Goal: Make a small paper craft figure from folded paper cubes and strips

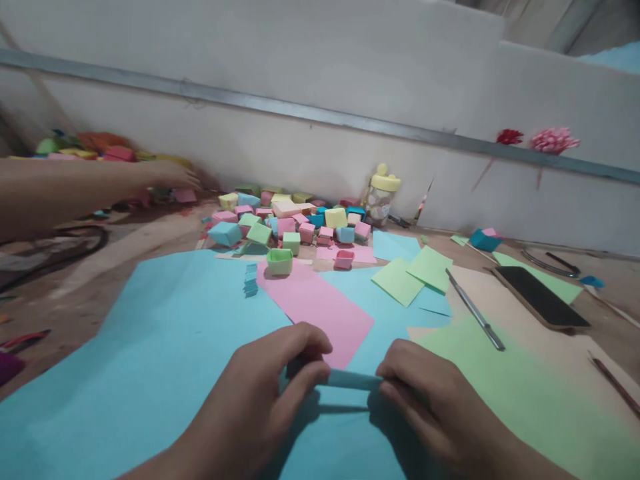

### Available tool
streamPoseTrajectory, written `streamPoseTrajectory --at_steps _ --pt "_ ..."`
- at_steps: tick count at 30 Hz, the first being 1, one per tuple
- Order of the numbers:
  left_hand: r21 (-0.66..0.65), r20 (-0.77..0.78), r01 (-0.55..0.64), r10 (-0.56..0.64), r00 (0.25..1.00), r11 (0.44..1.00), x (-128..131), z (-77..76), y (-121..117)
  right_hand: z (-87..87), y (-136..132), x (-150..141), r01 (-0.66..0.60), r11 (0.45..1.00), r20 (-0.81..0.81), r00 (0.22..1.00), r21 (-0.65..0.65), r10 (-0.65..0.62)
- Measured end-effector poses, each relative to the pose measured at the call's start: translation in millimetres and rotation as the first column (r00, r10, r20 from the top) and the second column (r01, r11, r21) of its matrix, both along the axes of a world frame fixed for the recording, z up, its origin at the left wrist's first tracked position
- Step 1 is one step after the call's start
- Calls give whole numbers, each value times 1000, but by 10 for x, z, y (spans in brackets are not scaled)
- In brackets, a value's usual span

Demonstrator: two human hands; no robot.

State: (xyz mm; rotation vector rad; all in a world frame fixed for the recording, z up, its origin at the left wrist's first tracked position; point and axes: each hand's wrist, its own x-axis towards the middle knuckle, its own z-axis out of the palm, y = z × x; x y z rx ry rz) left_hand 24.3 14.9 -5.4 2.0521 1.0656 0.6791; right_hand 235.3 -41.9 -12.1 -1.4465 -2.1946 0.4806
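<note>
A narrow folded piece of blue paper (353,380) is stretched between my two hands, a little above a large blue sheet (190,327). My left hand (270,387) pinches its left end between thumb and fingers. At the right end, my right hand (430,393) grips it the same way; the fingers partly cover both ends. Just beyond my hands lies a pink sheet (320,307). On that sheet's far end sits a small open green paper box (279,261), with a tiny pink paper box (344,259) to its right.
Folded paper boxes (287,223) are heaped by the wall, beside a yellow-lidded jar (383,197). On the right lie green squares (400,280), a craft knife (475,310), a phone (540,297) and a pencil (615,383). Another person's arm (90,193) reaches in from the left.
</note>
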Motion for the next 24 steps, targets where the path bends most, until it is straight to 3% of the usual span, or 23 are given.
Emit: streamPoseTrajectory --at_steps 3,6,11,18,21,24 --pt "-390 135 -28 87 987 920 21 30 49 97 -9 2 83 987 -67 993 -137 -93" --pt "-532 149 -63 166 975 845 8 27 86 104 12 25 102 981 -77 990 -166 -117" --pt "-373 135 -166 231 964 913 -13 57 81 -57 24 77 69 997 56 996 27 -70" --pt "-370 143 -183 250 958 911 6 85 76 -198 -16 140 43 943 198 974 330 -114" --pt "-293 36 -116 132 991 949 -16 37 74 -215 -22 138 26 928 224 968 372 -117" --pt "-14 -74 94 -95 993 995 -48 -12 53 -205 -40 95 -32 931 237 970 363 -59"
